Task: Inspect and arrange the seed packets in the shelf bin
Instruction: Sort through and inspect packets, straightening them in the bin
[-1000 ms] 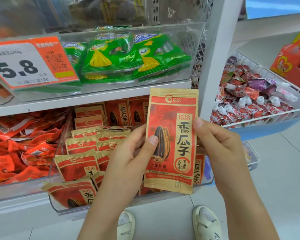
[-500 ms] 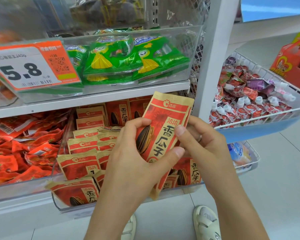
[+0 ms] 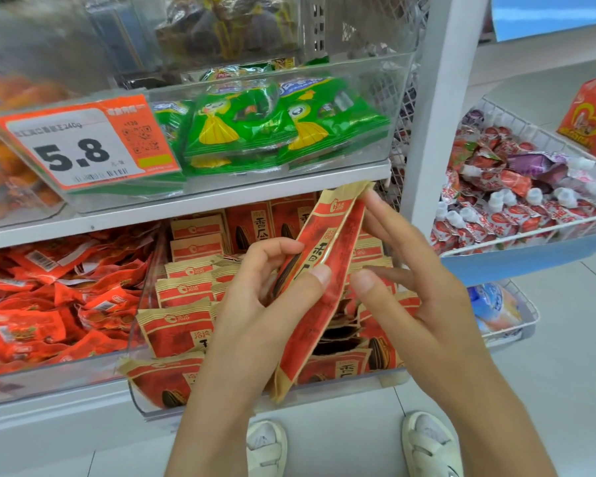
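Inspection step is in hand: one seed packet [image 3: 324, 280] is held above the clear shelf bin [image 3: 145, 404], turned nearly edge-on to the camera with its top corner just under the shelf edge [image 3: 221, 197] above. The left hand [image 3: 255, 304] grips the packet, thumb pressed on the printed face and fingers curled behind it. The right hand [image 3: 410, 287] has straight, relaxed fingers lying along the packet's far side; no closed grip is visible there.

Remaining seed packets [image 3: 183, 294] lie in overlapping rows in the left part of the bin, with more standing at the back. The right part, directly below the held packet, looks looser and less ordered.

Next move, by judgement: finish turning the packet to view its other face, then lower it into the disordered right part and align it with the rows.

Clearances:
- Upper limit: shelf edge, close to the packet's top corner.
- Right limit: white upright post [image 3: 437, 115], near the right hand.
- Front limit: bin wall, which the packet must clear on the way down.
- Open room: toward the person, over the floor [image 3: 565, 373].
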### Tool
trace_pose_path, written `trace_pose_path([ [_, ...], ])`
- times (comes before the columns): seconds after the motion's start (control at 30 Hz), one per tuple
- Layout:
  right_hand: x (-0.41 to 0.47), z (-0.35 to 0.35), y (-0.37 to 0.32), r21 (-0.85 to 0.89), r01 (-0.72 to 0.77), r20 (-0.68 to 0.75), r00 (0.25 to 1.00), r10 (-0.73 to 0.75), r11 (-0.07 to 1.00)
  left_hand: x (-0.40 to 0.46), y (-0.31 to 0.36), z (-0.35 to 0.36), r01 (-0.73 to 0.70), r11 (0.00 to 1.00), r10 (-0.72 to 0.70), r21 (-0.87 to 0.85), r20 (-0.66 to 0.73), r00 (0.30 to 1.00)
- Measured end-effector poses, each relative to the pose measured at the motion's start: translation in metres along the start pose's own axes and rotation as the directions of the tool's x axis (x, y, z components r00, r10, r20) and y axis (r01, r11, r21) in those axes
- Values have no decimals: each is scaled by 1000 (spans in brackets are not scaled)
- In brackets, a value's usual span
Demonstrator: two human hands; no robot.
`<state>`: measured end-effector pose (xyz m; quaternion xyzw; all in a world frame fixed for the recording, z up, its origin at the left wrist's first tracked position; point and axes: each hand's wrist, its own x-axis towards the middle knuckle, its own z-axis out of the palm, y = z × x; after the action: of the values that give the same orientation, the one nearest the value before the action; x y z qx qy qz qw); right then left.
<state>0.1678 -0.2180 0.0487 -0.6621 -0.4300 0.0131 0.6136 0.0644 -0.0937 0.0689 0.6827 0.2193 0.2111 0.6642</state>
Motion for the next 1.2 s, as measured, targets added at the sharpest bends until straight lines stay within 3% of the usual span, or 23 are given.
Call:
trace_pose_path([
  [0.23, 1, 0, 2, -70, 17, -59, 998, -21, 997, 11, -2, -6, 58, 997, -57, -53, 19, 998],
  [0.33, 0, 0, 4, -94, -2, -54, 999, -3, 996, 25, 4, -3, 110, 994, -109, -13, 29, 994],
  [0.43, 1, 0, 4, -102, -5, -86, 996, -4, 995, 28, 8, -2, 150, 986, -158, 66, 137, 978],
  [0.47, 1, 0, 4, -119, 3, -108, 994, -16, 993, 29, 6, -1, 152, 987, -157, 59, 108, 982],
  [0.6, 3, 0, 4, -199, 11, -176, 983, -47, 980, -1, 5, -2, 44, 999, -43, 32, -10, 999],
  [0.73, 1, 5, 6, -271, 0, -132, 991, -38, 963, -1, 5, 1, -81, 970, 97, 228, -61, 993],
  [0.83, 0, 11, 10, -271, -60, -96, 995, 35, 961, 0, 1, 0, -97, 934, 129, 345, -72, 989],
  [0.97, 3, 7, 11, -147, -88, -146, 987, 66, 985, 1, 0, -4, -100, 940, 111, 326, -16, 994],
  [1.1, 7, -3, 10, 195, -63, -310, 943, 122, 979, 0, 1, -5, -88, 973, 58, 214, 142, 988],
  [1.2, 10, -11, 10, 377, -92, -276, 939, 207, 922, -2, 1, -4, -60, 981, 16, 183, 231, 973],
])
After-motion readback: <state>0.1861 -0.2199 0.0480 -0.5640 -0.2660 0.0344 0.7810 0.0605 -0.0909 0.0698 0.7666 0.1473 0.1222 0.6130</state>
